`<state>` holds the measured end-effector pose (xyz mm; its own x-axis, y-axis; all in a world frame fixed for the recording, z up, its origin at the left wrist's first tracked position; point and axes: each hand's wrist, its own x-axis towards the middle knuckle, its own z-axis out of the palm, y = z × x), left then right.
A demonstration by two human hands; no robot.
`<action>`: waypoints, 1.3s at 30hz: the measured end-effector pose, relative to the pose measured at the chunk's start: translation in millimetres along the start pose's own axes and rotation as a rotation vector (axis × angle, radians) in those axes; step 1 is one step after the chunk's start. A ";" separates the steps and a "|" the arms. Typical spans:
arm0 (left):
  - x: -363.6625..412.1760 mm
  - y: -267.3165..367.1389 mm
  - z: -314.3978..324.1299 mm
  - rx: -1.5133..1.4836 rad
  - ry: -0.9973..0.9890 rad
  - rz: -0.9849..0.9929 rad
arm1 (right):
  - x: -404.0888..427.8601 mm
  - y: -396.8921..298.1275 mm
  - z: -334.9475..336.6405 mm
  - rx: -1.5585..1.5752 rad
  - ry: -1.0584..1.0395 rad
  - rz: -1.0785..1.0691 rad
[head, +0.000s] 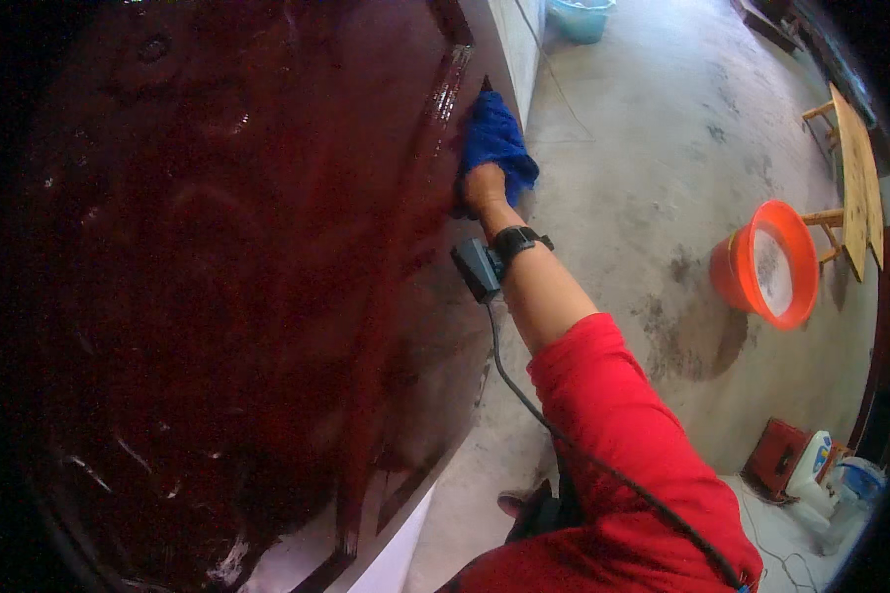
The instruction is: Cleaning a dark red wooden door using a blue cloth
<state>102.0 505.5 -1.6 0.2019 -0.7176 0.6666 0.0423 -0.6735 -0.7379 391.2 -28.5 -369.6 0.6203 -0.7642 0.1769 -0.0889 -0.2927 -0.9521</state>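
My right hand (485,185) grips a bunched blue cloth (495,137) and holds it against the edge of a large, glossy dark red panel (267,244), which looks like wood. The cloth hides most of my fingers. Near the cloth, a raised moulding (449,89) runs along the panel. Around my right wrist is a black strap (518,242) with a small grey device (477,270), from which a dark cable runs back along my red sleeve. My left hand is out of view.
An orange bucket (727,270) with cloudy liquid stands on the stained concrete floor at right, beside a wooden bench (853,185). Farther off is a teal basin (582,22). At lower right are a white jug (812,467), a red box (776,456) and loose cords.
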 end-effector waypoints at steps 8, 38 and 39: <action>3.4 3.1 12.1 0.036 -0.078 -0.159 | -53.6 -17.5 -8.2 -0.022 0.091 -0.027; -9.0 29.2 1.5 0.046 -0.021 -0.120 | 42.9 -248.7 -110.1 -0.188 0.243 -0.758; -5.1 33.0 2.6 0.032 -0.020 -0.164 | 48.9 -279.7 -118.4 -0.177 0.353 -0.938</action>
<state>104.9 487.4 -29.7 0.2090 -0.5946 0.7764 0.1073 -0.7752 -0.6225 354.2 -52.0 -65.1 0.2364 -0.3001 0.9242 0.1835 -0.9202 -0.3458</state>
